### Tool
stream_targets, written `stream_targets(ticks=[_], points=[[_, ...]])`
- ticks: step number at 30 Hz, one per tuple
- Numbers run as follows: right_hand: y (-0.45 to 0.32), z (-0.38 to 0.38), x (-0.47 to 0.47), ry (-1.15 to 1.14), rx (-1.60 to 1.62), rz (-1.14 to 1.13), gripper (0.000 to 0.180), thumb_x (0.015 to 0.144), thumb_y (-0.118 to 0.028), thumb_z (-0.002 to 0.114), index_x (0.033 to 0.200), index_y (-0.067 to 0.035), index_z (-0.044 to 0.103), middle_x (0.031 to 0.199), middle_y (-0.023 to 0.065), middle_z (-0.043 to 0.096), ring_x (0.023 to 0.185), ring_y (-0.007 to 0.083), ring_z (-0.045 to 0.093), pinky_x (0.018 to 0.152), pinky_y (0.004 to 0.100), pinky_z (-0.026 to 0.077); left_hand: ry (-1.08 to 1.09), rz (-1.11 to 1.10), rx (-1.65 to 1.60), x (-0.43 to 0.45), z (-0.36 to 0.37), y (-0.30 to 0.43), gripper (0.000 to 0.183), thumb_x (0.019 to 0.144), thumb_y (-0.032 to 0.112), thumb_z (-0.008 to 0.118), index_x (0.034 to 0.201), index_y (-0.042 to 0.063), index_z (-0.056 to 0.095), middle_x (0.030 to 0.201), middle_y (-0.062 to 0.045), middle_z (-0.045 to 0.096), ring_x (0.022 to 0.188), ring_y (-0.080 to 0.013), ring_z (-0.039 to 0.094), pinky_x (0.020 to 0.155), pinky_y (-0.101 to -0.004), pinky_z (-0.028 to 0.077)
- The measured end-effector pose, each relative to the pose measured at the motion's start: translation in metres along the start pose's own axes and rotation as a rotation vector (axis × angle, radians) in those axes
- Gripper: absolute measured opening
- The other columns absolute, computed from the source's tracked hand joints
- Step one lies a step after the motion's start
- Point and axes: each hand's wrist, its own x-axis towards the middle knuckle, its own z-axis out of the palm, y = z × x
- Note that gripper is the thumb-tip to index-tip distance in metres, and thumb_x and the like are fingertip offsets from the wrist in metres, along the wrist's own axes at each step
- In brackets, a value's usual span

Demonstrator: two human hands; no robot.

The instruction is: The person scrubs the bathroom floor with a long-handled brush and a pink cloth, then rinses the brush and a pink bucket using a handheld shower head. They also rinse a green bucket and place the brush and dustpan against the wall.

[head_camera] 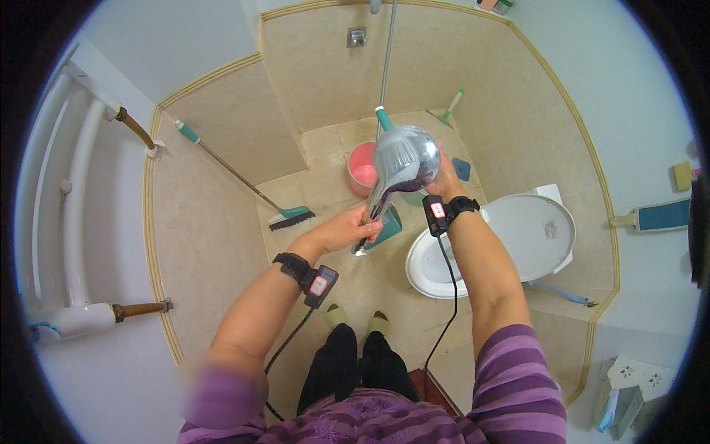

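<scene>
A shiny chrome shower head is raised in front of me, its round head up and to the right, its handle slanting down to the left. My left hand is closed round the lower end of the handle. The fingers of my right hand rest at the right side of the round head, mostly hidden behind it. Behind the shower head are a pink bucket, a green dustpan and its turquoise-ended handle.
A broom leans at the left wall, near white radiator pipes. The toilet with its lid raised stands at the right. A small squeegee leans in the far right corner. Black cables hang from both wrist straps.
</scene>
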Motion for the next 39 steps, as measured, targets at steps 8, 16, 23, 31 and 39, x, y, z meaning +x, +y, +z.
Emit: stream_targets(ticks=[8,16,23,31,39], points=[[-0.032,0.013,-0.034,0.160,-0.245,0.013,0.031,0.095,-0.033,0.042,0.115,-0.012,0.053,0.114,0.0063,0.056,0.099,0.0250,0.055,0.091,0.0424,0.043,0.150,-0.002,0.176,0.053,0.009,0.019,0.036,0.088,0.038,0.061,0.098,0.005,0.050,0.084,-0.001,0.054,0.077,-0.0093,0.050,0.070,-0.0252,0.042],[-0.033,-0.013,-0.014,0.037,-2.038,-0.212,0.042,0.081,-0.021,0.054,0.123,-0.016,0.053,0.131,0.0102,0.048,0.116,0.0304,0.050,0.094,0.0456,0.039,0.451,0.281,0.026,0.118,-0.046,0.082,0.036,0.088,0.038,0.061,0.099,0.005,0.052,0.081,-0.001,0.056,0.074,-0.0089,0.051,0.066,-0.0252,0.042],[-0.024,0.052,0.032,-0.521,-2.710,-1.018,0.045,0.084,-0.022,0.053,0.129,-0.021,0.048,0.144,0.0012,0.035,0.138,0.0259,0.021,0.107,0.0507,0.023,0.601,0.297,-0.202,0.108,-0.106,0.058,0.031,0.088,0.033,0.062,0.095,0.006,0.050,0.075,-0.001,0.056,0.069,-0.0091,0.051,0.062,-0.0245,0.040],[-0.032,0.029,0.098,-0.814,-2.972,-0.821,0.022,0.086,-0.021,0.049,0.093,-0.013,0.069,0.097,-0.0002,0.066,0.119,0.0199,0.046,0.111,0.0457,0.014,0.632,0.145,-0.183,0.070,-0.124,0.011,0.029,0.087,0.036,0.062,0.094,0.011,0.049,0.077,0.001,0.056,0.071,-0.0082,0.051,0.061,-0.0225,0.037],[-0.073,0.013,0.028,-1.067,-3.073,-0.015,0.013,0.075,-0.020,0.062,0.083,-0.014,0.071,0.087,0.0078,0.069,0.086,0.0240,0.066,0.070,0.0352,0.051,0.605,0.175,-0.484,0.040,-0.084,-0.011,0.017,0.095,0.024,0.051,0.094,0.009,0.044,0.080,-0.001,0.049,0.077,-0.0130,0.051,0.074,-0.0268,0.046]])
